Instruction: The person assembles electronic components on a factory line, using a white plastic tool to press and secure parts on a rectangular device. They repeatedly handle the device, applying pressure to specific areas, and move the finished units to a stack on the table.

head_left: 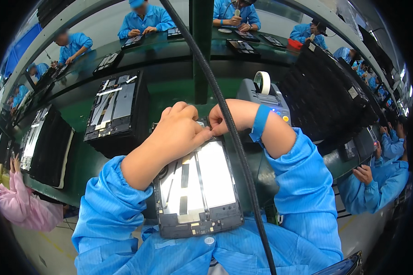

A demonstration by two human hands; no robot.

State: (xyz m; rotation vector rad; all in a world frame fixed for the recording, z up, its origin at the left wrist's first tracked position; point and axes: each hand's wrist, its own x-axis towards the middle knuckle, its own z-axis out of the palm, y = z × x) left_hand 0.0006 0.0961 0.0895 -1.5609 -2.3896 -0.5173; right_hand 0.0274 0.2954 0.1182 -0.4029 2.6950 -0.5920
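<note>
An opened tablet-like device point(195, 178) with bright silver panels and a black frame lies before me, its near edge against my blue smock. My left hand point(176, 128) reaches over its far end, fingers curled and thumb pointing toward the right hand. My right hand point(227, 118), wearing a blue wrist strap point(260, 123), is pinched at the same far end, its fingertips almost touching my left thumb. Both hands are closed; whatever is between the fingers is too small or hidden to make out. A black cable point(225, 107) hangs across the view in front of my right hand.
A stack of similar devices point(117, 110) stands at left, another stack point(46, 142) farther left. A grey tape dispenser point(270, 98) with a tape roll point(262, 82) sits beyond my right hand, beside a tall black stack point(326, 91). Co-workers in blue point(147, 20) work across the green bench point(170, 87).
</note>
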